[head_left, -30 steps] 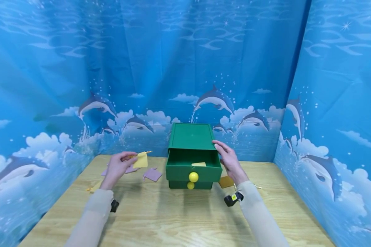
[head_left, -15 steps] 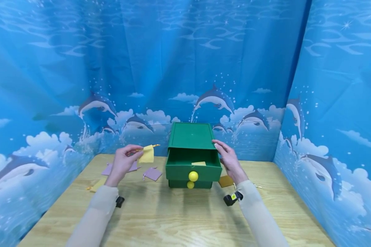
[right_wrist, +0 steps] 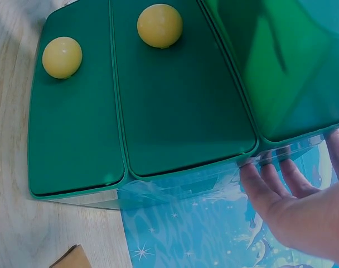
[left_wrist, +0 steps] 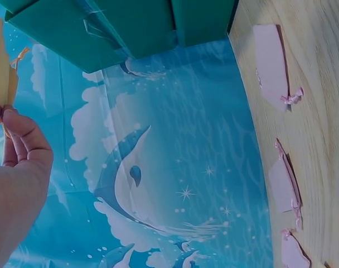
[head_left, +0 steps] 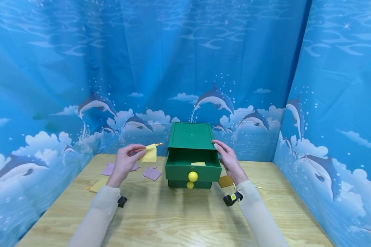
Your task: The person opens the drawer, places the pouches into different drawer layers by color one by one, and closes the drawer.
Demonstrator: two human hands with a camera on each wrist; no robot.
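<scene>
In the head view my left hand (head_left: 126,163) pinches a small yellow drawstring pouch (head_left: 149,153) by its upper edge, with orange cord sticking out. It hangs above the table, left of the green drawer cabinet (head_left: 191,135). The upper drawer (head_left: 185,174) is pulled out, and a yellow piece (head_left: 198,164), perhaps another pouch, shows inside. My right hand (head_left: 230,161) rests against the cabinet's right side near its top edge; in the right wrist view its fingers (right_wrist: 258,190) touch the side wall. The left wrist view shows my thumb and finger together on the pouch.
Several pink-lilac pouches (head_left: 152,174) lie on the table (head_left: 173,219) left of the cabinet. Another yellow pouch (head_left: 99,185) is near my left forearm. A brown pouch (head_left: 225,181) lies right of the cabinet. A dolphin-print curtain (head_left: 136,68) closes off the back and sides.
My left hand has carried the yellow pouch right and slightly upward, closer to the cabinet. The right hand and the drawer look the same.
</scene>
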